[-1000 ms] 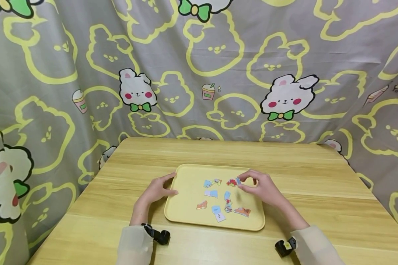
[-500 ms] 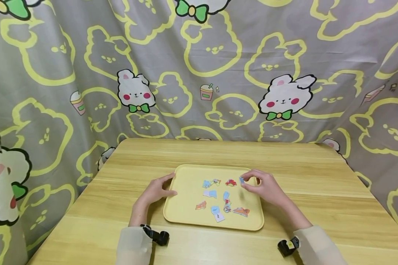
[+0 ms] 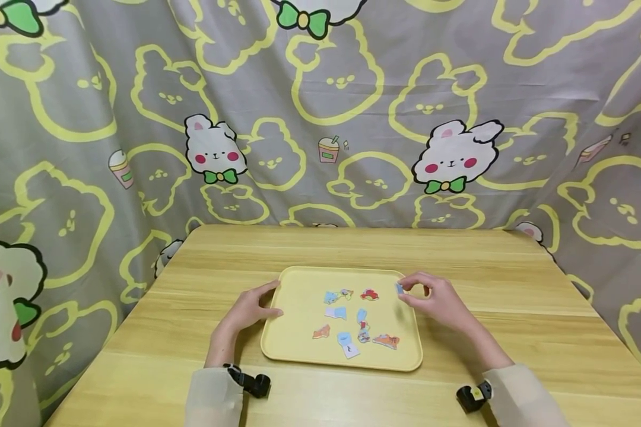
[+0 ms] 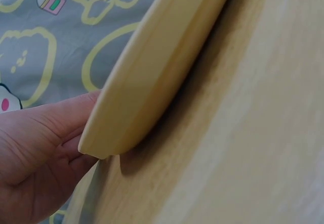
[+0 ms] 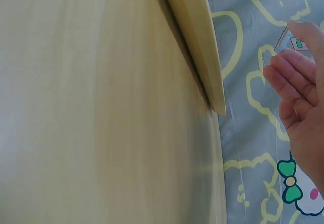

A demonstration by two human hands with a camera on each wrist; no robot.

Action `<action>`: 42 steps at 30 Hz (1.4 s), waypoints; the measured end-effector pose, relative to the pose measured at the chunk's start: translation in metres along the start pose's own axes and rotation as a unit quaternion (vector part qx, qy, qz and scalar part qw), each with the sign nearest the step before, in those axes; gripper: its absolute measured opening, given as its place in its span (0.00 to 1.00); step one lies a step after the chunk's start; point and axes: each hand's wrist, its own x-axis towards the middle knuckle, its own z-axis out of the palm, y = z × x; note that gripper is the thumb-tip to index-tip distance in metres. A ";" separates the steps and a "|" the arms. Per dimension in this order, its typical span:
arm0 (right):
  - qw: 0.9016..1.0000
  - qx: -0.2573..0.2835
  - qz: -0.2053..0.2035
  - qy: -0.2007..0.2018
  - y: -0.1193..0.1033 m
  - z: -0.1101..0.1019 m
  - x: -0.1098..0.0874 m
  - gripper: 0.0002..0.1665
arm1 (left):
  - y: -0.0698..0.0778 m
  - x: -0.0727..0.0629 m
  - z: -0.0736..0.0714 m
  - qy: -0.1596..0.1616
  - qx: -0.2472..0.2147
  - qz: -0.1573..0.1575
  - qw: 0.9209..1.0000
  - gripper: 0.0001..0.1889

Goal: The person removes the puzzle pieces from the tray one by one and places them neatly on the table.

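A pale yellow tray (image 3: 294, 296) lies on the table, with several cut-out jigsaw puzzle pieces spread over it. My left hand (image 3: 251, 308) holds the tray's left rim, thumb over the edge; the left wrist view shows the hand (image 4: 45, 153) at the tray's corner. Above the right rim, my right hand (image 3: 435, 299) pinches a small blue puzzle piece (image 3: 399, 288) between thumb and fingers. In the right wrist view that piece (image 5: 284, 41) is seen nearly edge-on. Closest to it on the tray is a red piece (image 3: 369, 295).
Joined blue and yellow pieces (image 3: 339, 296) lie beyond a lilac-blue one (image 3: 335, 312). Orange pieces (image 3: 387, 340) and a blue-white pair (image 3: 347, 345) are nearer the front. Around the tray extends the wooden table (image 3: 219, 249), backed by a patterned curtain (image 3: 278, 71).
The right hand has drawn the blue piece rightward, away from the red piece and toward the tray's right rim. My left hand stays on the left rim.
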 end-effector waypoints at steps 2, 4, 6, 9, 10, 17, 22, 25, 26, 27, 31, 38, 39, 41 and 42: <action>1.000 -0.005 0.001 0.003 0.002 -0.003 -0.001 0.11 | 0.000 0.000 0.000 0.000 0.002 0.000 1.000 0.39; 1.000 -0.010 0.003 0.005 0.004 -0.006 -0.003 0.10 | -0.001 0.000 0.000 -0.001 0.002 -0.001 1.000 0.40; 1.000 -0.016 0.003 0.007 0.006 -0.009 -0.005 0.10 | -0.001 0.000 0.000 -0.001 0.003 0.000 1.000 0.40; 1.000 -0.023 0.002 0.011 0.011 -0.012 -0.007 0.10 | -0.002 0.000 0.000 -0.001 0.003 0.000 1.000 0.40; 1.000 -0.025 0.001 0.013 0.012 -0.013 -0.008 0.10 | -0.002 0.000 0.000 -0.001 0.004 0.001 1.000 0.40; 0.999 -0.040 -0.007 0.025 0.021 -0.019 -0.013 0.10 | -0.001 0.000 -0.001 -0.004 0.003 0.006 1.000 0.40; 0.998 -0.049 0.002 0.032 0.023 -0.026 -0.017 0.09 | -0.001 0.000 -0.001 -0.004 0.005 0.010 1.000 0.40; 0.998 -0.052 0.005 0.033 0.025 -0.029 -0.020 0.09 | -0.001 -0.001 0.000 -0.001 0.004 0.013 1.000 0.40; 0.998 -0.053 0.005 0.033 0.026 -0.030 -0.020 0.09 | -0.001 -0.001 0.000 0.000 0.005 0.015 1.000 0.40; 0.998 -0.054 0.004 0.034 0.027 -0.032 -0.021 0.09 | -0.001 -0.001 0.000 0.001 0.007 0.016 1.000 0.40; 0.997 -0.061 0.005 0.036 0.033 -0.035 -0.023 0.10 | -0.001 -0.002 0.000 0.001 0.006 0.018 1.000 0.40; 0.997 -0.071 0.020 0.037 0.039 -0.043 -0.028 0.09 | -0.002 -0.002 0.000 0.002 0.005 0.015 1.000 0.40; 0.997 -0.072 0.020 0.038 0.039 -0.043 -0.028 0.10 | -0.002 -0.002 0.000 0.002 0.005 0.014 1.000 0.40; 0.996 -0.074 0.018 0.039 0.039 -0.044 -0.029 0.10 | -0.002 -0.002 0.000 0.002 0.004 0.013 1.000 0.40; 0.996 -0.074 0.017 0.039 0.039 -0.045 -0.029 0.09 | -0.002 -0.002 0.000 0.001 0.003 0.012 1.000 0.40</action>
